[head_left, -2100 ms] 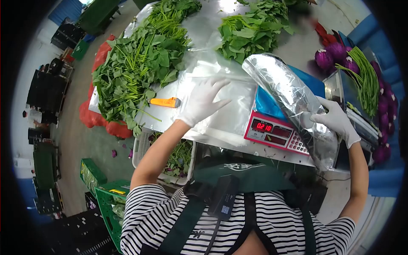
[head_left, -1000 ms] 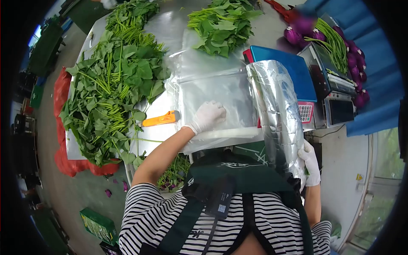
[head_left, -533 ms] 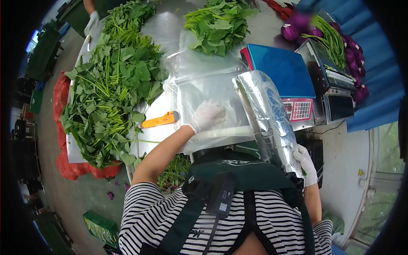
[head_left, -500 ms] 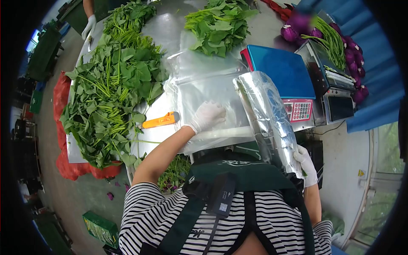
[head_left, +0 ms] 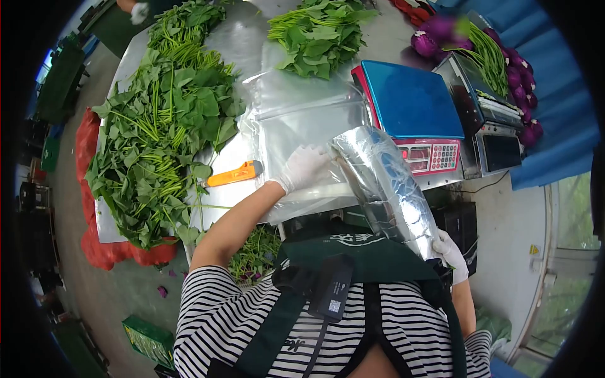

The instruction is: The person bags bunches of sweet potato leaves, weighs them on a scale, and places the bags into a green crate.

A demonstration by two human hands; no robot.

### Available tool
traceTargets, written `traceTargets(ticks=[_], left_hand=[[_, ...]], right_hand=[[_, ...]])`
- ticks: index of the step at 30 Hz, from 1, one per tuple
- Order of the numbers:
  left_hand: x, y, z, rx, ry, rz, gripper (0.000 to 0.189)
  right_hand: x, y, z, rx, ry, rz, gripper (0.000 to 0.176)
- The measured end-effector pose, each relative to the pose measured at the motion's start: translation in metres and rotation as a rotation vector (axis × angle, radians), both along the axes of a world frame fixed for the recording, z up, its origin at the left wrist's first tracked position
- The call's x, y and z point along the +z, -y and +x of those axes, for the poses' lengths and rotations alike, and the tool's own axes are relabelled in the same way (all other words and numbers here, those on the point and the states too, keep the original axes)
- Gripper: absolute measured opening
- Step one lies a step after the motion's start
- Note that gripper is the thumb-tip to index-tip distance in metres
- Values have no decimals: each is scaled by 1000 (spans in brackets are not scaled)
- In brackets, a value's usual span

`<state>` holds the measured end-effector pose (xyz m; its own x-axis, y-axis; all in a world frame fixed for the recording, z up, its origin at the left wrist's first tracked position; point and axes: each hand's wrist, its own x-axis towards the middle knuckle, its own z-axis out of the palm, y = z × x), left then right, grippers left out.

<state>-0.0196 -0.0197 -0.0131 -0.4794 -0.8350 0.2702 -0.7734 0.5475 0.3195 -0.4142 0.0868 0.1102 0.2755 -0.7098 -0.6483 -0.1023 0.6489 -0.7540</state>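
Observation:
My left hand (head_left: 305,167), in a white glove, rests over a stack of clear plastic bags (head_left: 296,129) on the metal table. Its fingers stretch toward the upper end of a shiny silver bag (head_left: 387,189), fingertips right at the bag's left edge. That bag slants down from the table edge toward my body. At its lower end my right hand (head_left: 450,254), also gloved, is closed around the bag's side. An orange utility knife (head_left: 234,174) lies to the left of my left hand.
Leafy green stems (head_left: 164,138) cover the table's left side; another bunch (head_left: 318,38) lies at the back. A blue-topped scale (head_left: 413,101) stands right of the bags, beside a dark machine (head_left: 498,151). Purple onions (head_left: 523,82) hang behind. Another person's gloved hand (head_left: 139,12) shows far left.
The silver bag's upper end has swung left and down to my left hand. My left fingers have straightened from a loose curl. The other person's hand has moved up, away from the table.

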Motion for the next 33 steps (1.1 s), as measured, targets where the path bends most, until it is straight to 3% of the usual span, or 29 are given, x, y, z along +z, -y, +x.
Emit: traceTargets(ticks=[2, 3, 6, 10, 12, 16, 18, 19, 27, 33], left_hand=[[19, 0, -2, 60, 75, 191, 27], [19, 0, -2, 62, 75, 189, 27], [15, 1, -2, 21, 104, 154, 22], [9, 1, 1, 5, -15, 167, 20], [12, -2, 1, 2, -109, 148, 20], [18, -10, -3, -70, 34, 106, 25], [10, -10, -4, -105, 45, 45, 25], [8, -9, -5, -92, 17, 77, 23], [-11, -4, -7, -75, -31, 44, 23], [4, -13, -9, -38, -6, 64, 26]], right_hand=[[-4, -1, -17, 124, -114, -1, 63], [-5, -1, -24, 249, -231, -1, 72], [-6, -5, -30, 278, -292, 10, 80], [-1, -10, -12, 101, -159, -64, 61], [-2, -11, -18, 107, -97, -54, 88], [-8, -15, -34, 86, -98, -61, 88], [-2, -17, -35, -9, -107, -7, 64], [-2, -20, -25, -85, -84, -75, 60], [-11, -24, -31, -112, -60, -107, 62], [-28, -29, -46, -118, -39, -116, 71]])
